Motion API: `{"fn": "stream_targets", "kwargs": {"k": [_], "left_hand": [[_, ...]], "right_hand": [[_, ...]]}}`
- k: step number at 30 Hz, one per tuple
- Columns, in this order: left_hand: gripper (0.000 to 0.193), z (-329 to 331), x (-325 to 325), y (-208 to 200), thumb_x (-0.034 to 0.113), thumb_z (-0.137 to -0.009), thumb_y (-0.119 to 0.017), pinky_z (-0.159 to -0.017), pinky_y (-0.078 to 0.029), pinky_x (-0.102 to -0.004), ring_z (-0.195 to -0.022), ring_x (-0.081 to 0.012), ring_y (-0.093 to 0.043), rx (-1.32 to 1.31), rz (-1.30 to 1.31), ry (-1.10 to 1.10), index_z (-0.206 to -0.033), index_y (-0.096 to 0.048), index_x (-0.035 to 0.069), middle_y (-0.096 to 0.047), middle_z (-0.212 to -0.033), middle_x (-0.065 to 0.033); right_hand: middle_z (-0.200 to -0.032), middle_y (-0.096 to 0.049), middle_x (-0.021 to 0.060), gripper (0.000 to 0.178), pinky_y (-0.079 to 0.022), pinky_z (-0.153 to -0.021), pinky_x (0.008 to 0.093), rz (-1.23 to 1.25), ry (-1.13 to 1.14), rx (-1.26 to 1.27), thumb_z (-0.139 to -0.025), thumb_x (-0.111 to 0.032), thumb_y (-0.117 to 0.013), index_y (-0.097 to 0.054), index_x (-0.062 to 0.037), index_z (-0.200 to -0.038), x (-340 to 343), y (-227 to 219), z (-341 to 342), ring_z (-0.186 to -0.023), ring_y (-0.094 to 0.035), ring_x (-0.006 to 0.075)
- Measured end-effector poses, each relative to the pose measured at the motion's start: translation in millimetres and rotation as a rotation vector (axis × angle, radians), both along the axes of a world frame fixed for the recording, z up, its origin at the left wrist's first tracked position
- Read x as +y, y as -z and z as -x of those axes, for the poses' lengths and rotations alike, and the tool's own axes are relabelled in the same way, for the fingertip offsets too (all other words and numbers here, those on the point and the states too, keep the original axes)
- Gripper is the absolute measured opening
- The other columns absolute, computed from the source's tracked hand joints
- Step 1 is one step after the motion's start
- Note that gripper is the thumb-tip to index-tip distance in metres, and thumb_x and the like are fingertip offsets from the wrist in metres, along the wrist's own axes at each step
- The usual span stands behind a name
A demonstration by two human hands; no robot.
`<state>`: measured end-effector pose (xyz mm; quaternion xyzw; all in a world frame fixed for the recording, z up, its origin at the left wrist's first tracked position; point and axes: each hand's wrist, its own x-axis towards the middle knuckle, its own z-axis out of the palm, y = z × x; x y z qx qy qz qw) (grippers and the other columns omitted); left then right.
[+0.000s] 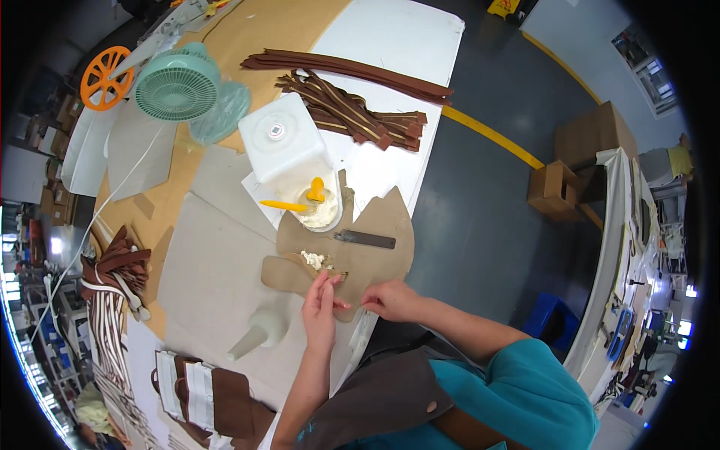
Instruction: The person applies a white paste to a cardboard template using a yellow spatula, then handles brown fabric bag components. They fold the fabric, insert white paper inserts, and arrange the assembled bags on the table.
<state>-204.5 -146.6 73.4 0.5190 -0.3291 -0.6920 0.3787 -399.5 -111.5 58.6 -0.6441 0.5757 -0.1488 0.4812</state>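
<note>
Over the near edge of a tan-brown sheet (386, 217) my left hand (321, 311) is raised, its fingers stretched and a little apart, holding nothing that I can see. Close to its right, my right hand (394, 300) has thumb and fingertips pinched together; whatever is between them is too small to make out. Just beyond the left fingertips lies a lump of white paste (313, 260) on the sheet. A dark flat strip-like tool (367, 238) rests farther up. Behind it stands a clear cup (322, 219) of white paste, with a yellow-handled tool (285, 205) in it.
A white square jug (281, 135) stands behind the cup. Left of my left hand is a pale cone-nozzled bottle (262, 331). Brown strips (352, 112) lie at the back, a green fan (178, 84) at back left. Brown leather pieces (232, 401) sit near left. The table edge runs along the right.
</note>
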Motion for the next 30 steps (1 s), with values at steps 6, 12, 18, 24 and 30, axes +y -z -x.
{"fn": "stream_targets", "kwargs": {"k": [6,12,18,24,30], "left_hand": [[0.045,-19.6,-10.9,20.8,0.018,-0.103,-0.053,-0.077,-0.050,-0.0287,-0.084,-0.0140,-0.061,0.249,-0.331,-0.056,-0.144,-0.041,0.006,-0.062,-0.124,-0.0124],[0.040,-24.2,-0.5,17.3,0.019,-0.101,-0.057,-0.075,-0.050,-0.0279,-0.085,-0.0135,-0.061,0.269,-0.409,-0.081,-0.139,-0.049,0.007,-0.062,-0.116,-0.0077],[0.032,-11.5,-13.6,13.7,0.012,-0.100,-0.059,-0.072,-0.053,-0.0256,-0.086,-0.0107,-0.060,-0.041,-0.205,0.075,-0.131,-0.057,0.004,-0.060,-0.112,-0.0041],[0.030,-6.2,-14.6,44.4,0.002,-0.094,-0.062,-0.071,-0.056,-0.0237,-0.077,-0.0105,-0.063,-0.245,-0.063,0.107,-0.125,-0.063,0.002,-0.064,-0.096,-0.0041],[0.027,-4.4,-10.0,49.2,0.002,-0.091,-0.066,-0.073,-0.056,-0.0236,-0.081,-0.0102,-0.066,-0.314,0.069,0.097,-0.118,-0.067,-0.001,-0.070,-0.090,-0.0064]], "right_hand": [[-0.087,-0.071,0.0107,0.013,-0.053,-0.074,0.0443,-0.004,-0.003,0.009,-0.086,-0.022,-0.067,-0.070,-0.0125,-0.095,-1.5,0.0,-3.1,-0.083,-0.068,0.0326],[-0.086,-0.070,0.0102,0.014,-0.053,-0.073,0.0433,-0.018,-0.012,0.018,-0.087,-0.022,-0.067,-0.070,-0.0126,-0.096,-0.6,6.4,-4.4,-0.081,-0.067,0.0316],[-0.083,-0.070,0.0092,0.013,-0.054,-0.070,0.0408,0.033,-0.029,0.023,-0.087,-0.021,-0.070,-0.070,-0.0131,-0.097,1.9,10.6,-6.8,-0.076,-0.067,0.0290],[-0.084,-0.070,0.0097,0.013,-0.054,-0.071,0.0419,0.065,-0.063,0.025,-0.087,-0.020,-0.069,-0.070,-0.0128,-0.097,-1.4,15.5,-16.0,-0.078,-0.068,0.0302],[-0.087,-0.070,0.0100,0.010,-0.053,-0.075,0.0457,-0.004,-0.046,-0.004,-0.085,-0.021,-0.066,-0.069,-0.0127,-0.092,-13.0,12.4,-24.9,-0.084,-0.067,0.0326]]}}
